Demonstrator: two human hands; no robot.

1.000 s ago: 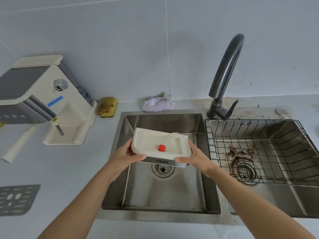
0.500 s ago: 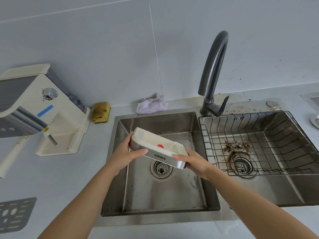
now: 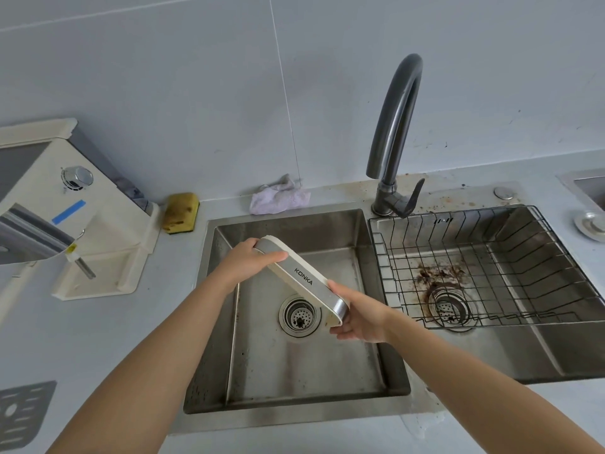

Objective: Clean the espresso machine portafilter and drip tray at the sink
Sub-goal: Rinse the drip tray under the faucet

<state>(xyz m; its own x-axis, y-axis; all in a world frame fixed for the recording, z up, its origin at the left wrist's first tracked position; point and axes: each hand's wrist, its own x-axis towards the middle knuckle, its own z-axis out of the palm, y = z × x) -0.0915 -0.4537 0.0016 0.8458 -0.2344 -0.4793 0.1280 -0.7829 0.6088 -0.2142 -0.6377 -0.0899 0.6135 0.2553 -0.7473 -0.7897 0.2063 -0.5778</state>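
Steel-fronted cream tray (image 3: pixel 301 280) was held tipped on edge over the left basin of the sink (image 3: pixel 294 229). KONKA face was toward the camera, high end left, low end right. Left hand (image 3: pixel 245 263) gripped the high end, thumb across the steel front. Right hand (image 3: pixel 360 317) gripped the low end from beneath, fingers curled round the corner. Tray hung above the drain (image 3: pixel 299 317), touching no basin wall. There was open room under it and toward the near rim.

Wire rack (image 3: pixel 491 257) sat in the right basin, its left edge just beside the divider and near the right hand. Brown stains ringed that basin's drain. Dark faucet (image 3: pixel 394 126) stood on the back rim between the basins, well above the tray.

Cream machine (image 3: pixel 65 208) stood on the table (image 3: pixel 98 339) left of the sink, well apart from the left arm. Yellow sponge (image 3: pixel 181 213) and pale cloth (image 3: pixel 278 199) lay along the back edge by the wall. Grey grate (image 3: pixel 23 414) lay flat at the near left, cut off by the frame edge.
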